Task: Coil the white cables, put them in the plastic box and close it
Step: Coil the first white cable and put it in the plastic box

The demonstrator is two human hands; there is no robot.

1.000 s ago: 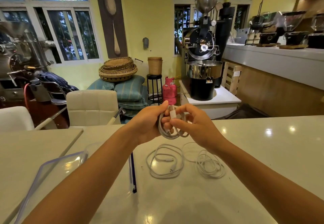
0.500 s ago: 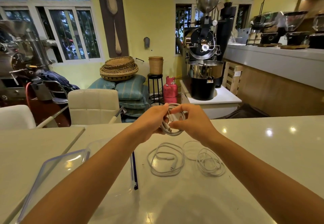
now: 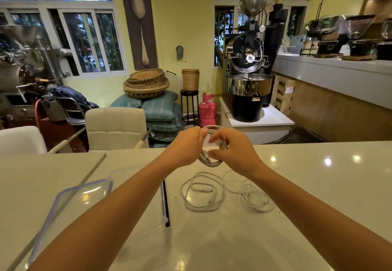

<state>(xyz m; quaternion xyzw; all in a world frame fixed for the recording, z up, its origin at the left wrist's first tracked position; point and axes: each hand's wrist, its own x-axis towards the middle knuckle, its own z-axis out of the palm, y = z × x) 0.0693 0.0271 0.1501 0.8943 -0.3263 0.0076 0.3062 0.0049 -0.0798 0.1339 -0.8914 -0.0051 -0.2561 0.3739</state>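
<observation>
Both hands hold one small coil of white cable [image 3: 212,161] in the air above the far part of the counter. My left hand [image 3: 186,147] grips its left side and my right hand [image 3: 231,151] pinches its right side, fingers blurred over the top. On the counter below lie a loose thicker white cable [image 3: 202,194] and, to its right, a thin tangled white cable [image 3: 254,198]. The clear plastic box [image 3: 148,226] sits under my left forearm, mostly hidden. Its blue-rimmed lid [image 3: 70,196] lies to the left.
The pale counter [image 3: 318,186] runs wide to the right and toward me. A second tabletop [image 3: 42,175] adjoins on the left. White chairs [image 3: 114,126] stand beyond the far edge, with a coffee roaster and a pink gas bottle behind.
The coil has been drawn tighter and lifted slightly. My right fingers moved from the coil's middle over its top, and both hands came closer together.
</observation>
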